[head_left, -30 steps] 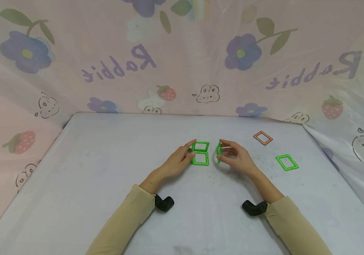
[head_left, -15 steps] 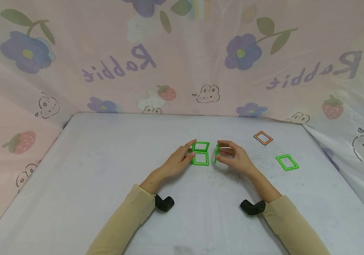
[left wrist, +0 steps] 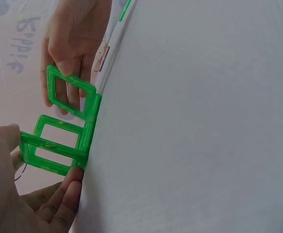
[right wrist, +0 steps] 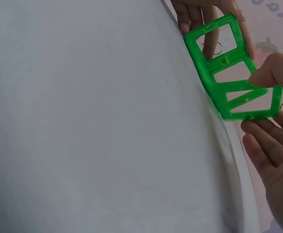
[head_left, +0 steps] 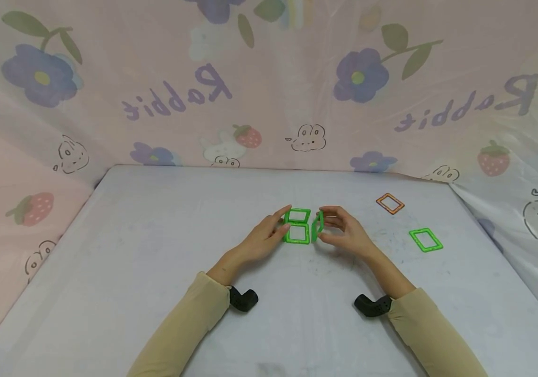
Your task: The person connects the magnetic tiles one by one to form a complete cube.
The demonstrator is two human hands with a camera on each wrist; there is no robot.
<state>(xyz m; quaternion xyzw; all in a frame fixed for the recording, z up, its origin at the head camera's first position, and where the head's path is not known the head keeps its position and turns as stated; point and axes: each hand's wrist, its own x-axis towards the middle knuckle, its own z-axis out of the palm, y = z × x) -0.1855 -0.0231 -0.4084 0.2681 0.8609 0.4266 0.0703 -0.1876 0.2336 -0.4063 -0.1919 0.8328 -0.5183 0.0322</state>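
Several green square magnetic tile frames stand joined at the middle of the table: one lies flat [head_left: 298,242], a back one [head_left: 299,210] stands up, and another rises on the left side. My left hand [head_left: 264,236] holds that left side, thumb at its upper corner and fingers low by the table, as the left wrist view shows. My right hand [head_left: 346,230] pinches a separate green magnetic tile [head_left: 314,231] between thumb and fingers, upright just right of the flat one. In the head view a narrow gap parts them; the right wrist view shows the held tile [right wrist: 251,115] overlapping the others.
An orange magnetic tile [head_left: 382,198] lies flat at the back right. Nearer, a loose green magnetic tile [head_left: 434,248] lies on the white table [head_left: 155,251]. Patterned cloth [head_left: 269,94] hangs along the back and sides.
My right hand has moved a little left, bringing its tile closer to the joined tiles and turning it slightly. My left hand stays in place.
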